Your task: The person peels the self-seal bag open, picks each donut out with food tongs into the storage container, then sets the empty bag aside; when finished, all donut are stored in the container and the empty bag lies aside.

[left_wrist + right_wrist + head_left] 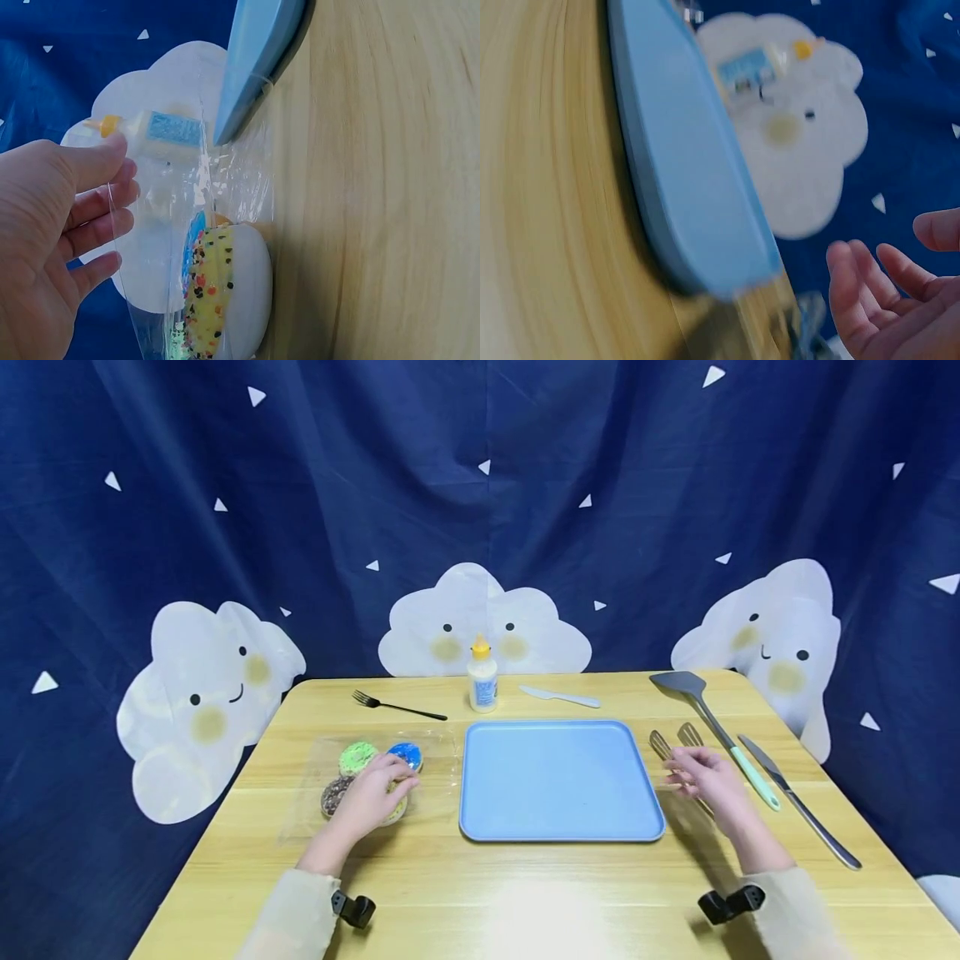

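My left hand (372, 797) hovers over a clear plastic bag of toy donuts, its fingers loosely bent with nothing between them. Inside are a green donut (356, 757), a blue donut (406, 755), a dark brown donut (335, 795) and a yellow donut (210, 292) with coloured sprinkles. In the left wrist view the clear bag (244, 169) stands up past the fingertips. On the other side, my right hand (708, 781) is raised over tongs with slotted heads (690, 735), which it partly hides. Its fingers are spread and bare.
Between the hands lies a blue tray (558, 781). Behind it are a glue bottle (483, 685), a light plastic knife (558, 697) and a black fork (397, 705). A spatula (716, 727) and a metal table knife (798, 802) lie at the right. A dark blue curtain (420, 485) hangs behind the table.
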Available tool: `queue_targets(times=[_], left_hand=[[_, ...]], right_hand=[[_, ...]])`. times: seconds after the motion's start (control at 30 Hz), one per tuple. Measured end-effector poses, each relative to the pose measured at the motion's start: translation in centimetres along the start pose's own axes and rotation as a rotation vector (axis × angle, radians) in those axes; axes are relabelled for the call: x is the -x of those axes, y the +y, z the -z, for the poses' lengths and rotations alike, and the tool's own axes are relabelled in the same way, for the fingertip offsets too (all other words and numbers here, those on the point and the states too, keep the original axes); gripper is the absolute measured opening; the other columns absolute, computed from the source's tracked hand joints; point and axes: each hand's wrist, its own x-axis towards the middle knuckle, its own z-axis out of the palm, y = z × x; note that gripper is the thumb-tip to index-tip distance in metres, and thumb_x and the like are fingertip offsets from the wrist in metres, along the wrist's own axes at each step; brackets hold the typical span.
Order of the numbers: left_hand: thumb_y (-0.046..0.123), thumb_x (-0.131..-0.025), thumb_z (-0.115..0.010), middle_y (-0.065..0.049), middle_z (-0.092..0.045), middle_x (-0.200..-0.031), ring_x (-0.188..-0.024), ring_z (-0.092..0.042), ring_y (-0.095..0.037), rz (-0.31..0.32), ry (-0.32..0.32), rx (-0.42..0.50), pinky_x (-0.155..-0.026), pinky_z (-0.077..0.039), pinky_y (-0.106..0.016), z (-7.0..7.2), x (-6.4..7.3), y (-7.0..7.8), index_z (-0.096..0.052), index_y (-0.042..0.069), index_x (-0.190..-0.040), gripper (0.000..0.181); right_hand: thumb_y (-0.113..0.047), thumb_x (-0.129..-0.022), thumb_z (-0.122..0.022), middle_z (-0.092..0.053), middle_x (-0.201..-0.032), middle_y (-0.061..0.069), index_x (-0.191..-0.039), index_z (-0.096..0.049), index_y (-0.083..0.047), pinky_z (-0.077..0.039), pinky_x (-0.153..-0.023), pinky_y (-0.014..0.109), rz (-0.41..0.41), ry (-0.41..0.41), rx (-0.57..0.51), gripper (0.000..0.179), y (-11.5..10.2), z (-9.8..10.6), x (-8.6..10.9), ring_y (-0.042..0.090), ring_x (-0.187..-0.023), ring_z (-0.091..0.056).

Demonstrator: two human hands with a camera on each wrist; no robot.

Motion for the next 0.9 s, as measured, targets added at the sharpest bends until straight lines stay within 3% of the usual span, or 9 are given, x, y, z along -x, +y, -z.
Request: queue_targets(times=[0.1,0.17,0.27,0.4,0.5,0.73,0.9], left_hand=[[0.012,-0.083,-0.071,0.001,-0.062,-0.093,-0.092,-0.057,-0.02,0.017,0.034,0.017,-0.082,-0.049,-0.04,0.1,0.0,0.2,-0.071,0.008,-0.089,0.008],[0.012,-0.082,-0.071,0.001,-0.063,-0.092,-0.091,-0.058,-0.02,0.03,0.06,0.034,-0.082,-0.05,-0.04,0.3,0.0,0.3,-0.071,0.009,-0.089,0.007],[0.01,-0.081,-0.072,0.001,-0.064,-0.09,-0.091,-0.059,-0.02,0.05,0.105,0.075,-0.082,-0.05,-0.04,0.6,0.0,0.3,-0.071,0.009,-0.087,0.006],[0.01,-0.08,-0.073,0.0,-0.066,-0.09,-0.097,-0.058,-0.024,0.101,0.173,0.136,-0.09,-0.045,-0.044,1.1,0.2,0.5,-0.07,0.009,-0.084,0.005],[0.01,-0.079,-0.074,0.0,-0.066,-0.089,-0.099,-0.058,-0.024,0.132,0.225,0.18,-0.092,-0.044,-0.043,1.6,0.4,0.6,-0.07,0.01,-0.082,0.005],[0.004,-0.074,-0.077,0.003,-0.066,-0.083,-0.088,-0.059,-0.017,0.086,0.313,0.242,-0.084,-0.044,-0.021,2.1,0.6,0.6,-0.069,0.01,-0.078,0.011],[0.004,-0.073,-0.078,0.005,-0.066,-0.083,-0.086,-0.059,-0.015,0.09,0.327,0.24,-0.08,-0.045,-0.019,2.1,0.7,0.5,-0.069,0.011,-0.077,0.012]], right_hand=[[-0.026,-0.092,-0.059,-0.065,-0.082,-0.009,-0.11,-0.053,0.008,-0.054,-0.058,0.024,0.072,0.145,0.166,0.039,0.1,1.7,0.5,0.006,-0.071,-0.062],[-0.029,-0.092,-0.058,-0.061,-0.081,-0.014,-0.112,-0.052,0.009,-0.051,-0.058,0.019,0.101,0.211,0.344,0.044,-0.2,2.7,1.0,-0.002,-0.069,-0.057],[-0.029,-0.092,-0.058,-0.064,-0.089,-0.001,-0.113,-0.053,0.008,-0.047,-0.061,0.019,0.119,0.265,0.534,0.043,0.0,3.9,1.5,-0.003,-0.074,-0.053],[-0.033,-0.092,-0.057,-0.055,-0.111,0.029,-0.121,-0.046,0.01,-0.046,-0.074,0.039,0.087,0.196,0.678,0.052,0.8,4.8,1.8,0.029,-0.093,-0.056],[-0.034,-0.092,-0.057,-0.044,-0.12,0.038,-0.128,-0.036,0.013,-0.043,-0.078,0.055,0.048,0.118,0.704,0.063,1.5,5.1,1.9,0.051,-0.103,-0.046],[-0.027,-0.084,-0.069,-0.035,-0.118,0.048,-0.13,-0.023,0.022,-0.039,-0.083,0.064,0.034,0.014,0.801,0.082,2.7,4.9,1.3,0.059,-0.105,-0.04],[-0.013,-0.076,-0.073,-0.037,-0.111,0.047,-0.126,-0.029,0.022,-0.037,-0.081,0.064,0.085,0.008,0.884,0.075,3.6,4.8,0.8,0.056,-0.1,-0.038]])
